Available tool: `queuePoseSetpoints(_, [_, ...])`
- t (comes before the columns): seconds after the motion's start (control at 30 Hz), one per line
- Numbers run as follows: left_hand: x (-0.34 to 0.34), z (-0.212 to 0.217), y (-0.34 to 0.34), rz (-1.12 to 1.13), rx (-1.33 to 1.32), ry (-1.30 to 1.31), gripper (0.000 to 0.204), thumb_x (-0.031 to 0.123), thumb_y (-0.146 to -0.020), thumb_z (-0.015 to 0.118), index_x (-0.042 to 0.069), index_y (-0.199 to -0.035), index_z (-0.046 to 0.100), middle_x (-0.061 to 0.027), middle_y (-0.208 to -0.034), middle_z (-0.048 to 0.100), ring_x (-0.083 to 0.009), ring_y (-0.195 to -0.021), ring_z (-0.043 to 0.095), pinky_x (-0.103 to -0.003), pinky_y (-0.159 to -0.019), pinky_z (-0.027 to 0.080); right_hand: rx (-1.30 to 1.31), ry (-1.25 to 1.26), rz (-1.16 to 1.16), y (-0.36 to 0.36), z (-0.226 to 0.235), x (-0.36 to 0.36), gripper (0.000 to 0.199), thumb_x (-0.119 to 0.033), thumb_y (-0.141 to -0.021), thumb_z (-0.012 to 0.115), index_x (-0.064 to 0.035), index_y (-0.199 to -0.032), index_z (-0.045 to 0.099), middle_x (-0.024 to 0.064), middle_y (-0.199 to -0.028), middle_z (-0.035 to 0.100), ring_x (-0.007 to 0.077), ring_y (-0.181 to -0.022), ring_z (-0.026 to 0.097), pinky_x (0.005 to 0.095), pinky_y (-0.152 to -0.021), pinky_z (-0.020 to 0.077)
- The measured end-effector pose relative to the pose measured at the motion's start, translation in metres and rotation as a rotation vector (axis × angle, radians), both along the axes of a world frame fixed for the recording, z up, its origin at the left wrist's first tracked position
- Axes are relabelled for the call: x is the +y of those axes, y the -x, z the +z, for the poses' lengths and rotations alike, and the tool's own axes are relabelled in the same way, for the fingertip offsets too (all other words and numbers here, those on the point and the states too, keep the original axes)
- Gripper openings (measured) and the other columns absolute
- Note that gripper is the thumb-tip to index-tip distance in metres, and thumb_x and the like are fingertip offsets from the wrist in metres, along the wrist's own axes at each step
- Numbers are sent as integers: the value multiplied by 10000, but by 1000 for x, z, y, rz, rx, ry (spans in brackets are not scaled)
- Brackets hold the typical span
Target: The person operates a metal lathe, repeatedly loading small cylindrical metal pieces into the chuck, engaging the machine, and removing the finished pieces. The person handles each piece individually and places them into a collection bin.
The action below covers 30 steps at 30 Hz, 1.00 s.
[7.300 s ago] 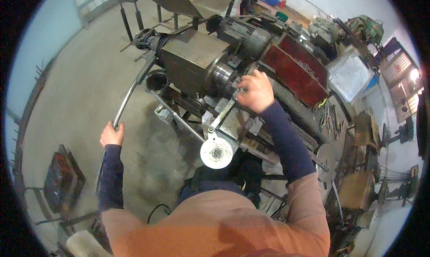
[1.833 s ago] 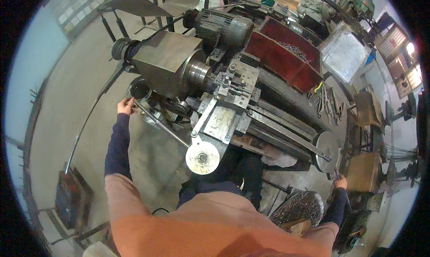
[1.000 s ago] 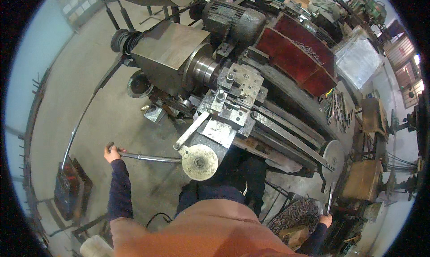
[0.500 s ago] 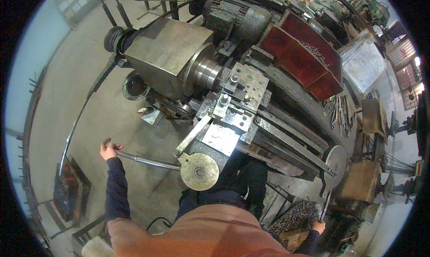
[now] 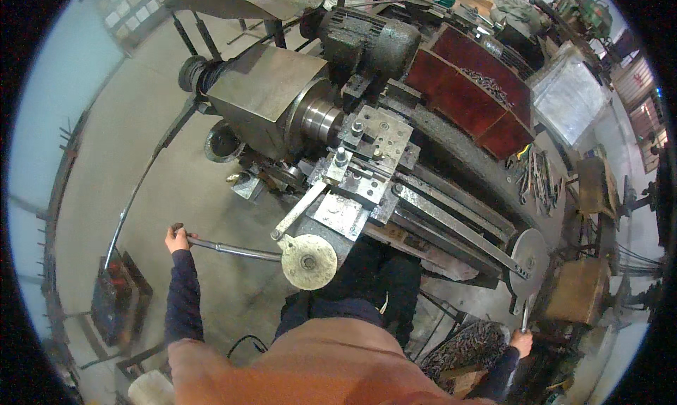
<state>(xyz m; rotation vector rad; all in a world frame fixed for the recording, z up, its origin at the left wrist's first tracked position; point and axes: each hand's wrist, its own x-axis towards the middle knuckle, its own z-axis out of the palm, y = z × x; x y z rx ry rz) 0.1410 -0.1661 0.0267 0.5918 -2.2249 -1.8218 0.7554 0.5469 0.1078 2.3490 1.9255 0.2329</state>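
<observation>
At the left, my left hand (image 5: 178, 238) is closed round the dark end of a long metal lever (image 5: 236, 250). That lever runs to a round brass-coloured disc (image 5: 309, 262), joined by a flat link arm (image 5: 302, 210) to the tool slide (image 5: 374, 154) of a small lathe. Low on the right, my right hand (image 5: 522, 342) grips a second lever (image 5: 525, 316), which hangs below a grey round plate (image 5: 529, 260). A long flat bar (image 5: 458, 228) joins that plate to the slide. Beside the slide is the shiny spindle nose (image 5: 323, 120) of the headstock (image 5: 264, 87).
Behind the lathe sit a motor (image 5: 370, 41) and a dark red tray (image 5: 451, 80) with small metal parts. Several wrenches (image 5: 539, 179) lie to the right. A heap of metal pieces (image 5: 469, 348) is near my right arm. At the left, a rod (image 5: 134, 193) reaches down to a dark box (image 5: 123, 299).
My right hand and its lever have swung a little to the right. My left hand's fingers have drawn in on the lever end. The whole view has shifted slightly.
</observation>
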Motion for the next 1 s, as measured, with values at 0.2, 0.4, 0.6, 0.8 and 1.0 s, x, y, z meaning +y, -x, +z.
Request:
queuePoseSetpoints(0.2, [-14, 12, -11, -116, -200, 271, 248, 89, -757, 491, -64, -946, 540, -129, -676, 561, -239, -523, 605, -331, -402, 486, -215, 33, 1, -17, -3, 92, 426, -428, -696, 651, -107, -972, 599, 115, -1020, 621, 305, -968, 578, 450, -795, 448])
queuePoseSetpoints(0.4, [-51, 24, 58, -381, -390, 991, 381, 233, -702, 570, -24, -979, 612, -201, -820, 641, -267, -652, 642, -376, -614, 518, -310, 85, -91, 14, 22, 122, 394, -394, -805, 507, -180, -1136, 522, 10, -1197, 513, 228, -1158, 430, 497, -893, 359])
queuePoseSetpoints(0.6, [92, -13, 123, -634, -175, 1249, 342, 253, -695, 598, 48, -968, 605, -157, -864, 633, -312, -833, 607, -409, -735, 488, -129, -427, 335, -29, -37, 93, 570, -205, -702, 621, -64, -1227, 450, 146, -1235, 476, 311, -1143, 439, 399, -936, 372])
queuePoseSetpoints(0.8, [137, -67, 168, -948, -231, 1499, 398, 370, -771, 568, 82, -1044, 536, -185, -965, 588, -350, -888, 574, -435, -774, 473, 537, -146, 426, 32, -30, -17, 505, -167, -594, 646, -21, -1070, 559, 187, -1074, 562, 335, -997, 535, 378, -872, 426])
queuePoseSetpoints(1.0, [182, -121, 165, -549, -323, 1138, 379, 368, -742, 618, 7, -854, 643, -210, -873, 627, -338, -885, 597, -412, -795, 465, 558, -85, 290, 50, -8, -69, 359, -166, -553, 639, -20, -882, 659, 210, -901, 623, 347, -880, 591, 374, -809, 460])
